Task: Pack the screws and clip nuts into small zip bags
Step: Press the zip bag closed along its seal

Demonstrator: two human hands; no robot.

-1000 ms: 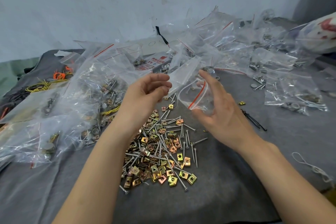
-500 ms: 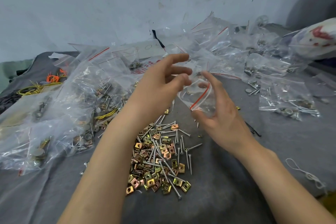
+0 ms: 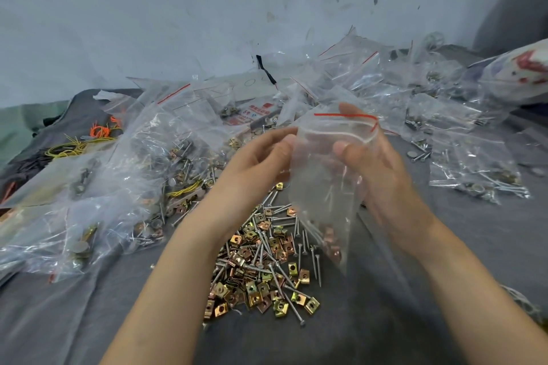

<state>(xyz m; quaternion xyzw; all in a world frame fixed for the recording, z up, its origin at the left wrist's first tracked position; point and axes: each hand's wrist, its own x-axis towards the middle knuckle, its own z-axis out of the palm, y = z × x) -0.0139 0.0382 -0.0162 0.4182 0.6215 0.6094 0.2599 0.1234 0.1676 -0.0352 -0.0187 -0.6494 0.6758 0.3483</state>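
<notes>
A small clear zip bag [image 3: 326,187] with a red line along its top hangs upright between my hands above the table. My left hand [image 3: 255,163] pinches its left top edge. My right hand [image 3: 376,163] holds the right side, thumb in front and fingers behind the mouth. The mouth looks slightly parted. Below the bag lies a loose pile of brass-coloured clip nuts [image 3: 255,287] mixed with long silver screws [image 3: 284,275] on the grey cloth [image 3: 415,290].
Heaps of filled and unfilled zip bags cover the left [image 3: 98,187] and the back right [image 3: 474,163] of the cloth. Yellow and orange wires [image 3: 77,145] lie at the far left. A grey wall [image 3: 267,9] rises behind.
The bag has been turned upright and raised, its red line now on top. My left hand came onto its left edge, and my right hand shifted its hold to the bag's right side.
</notes>
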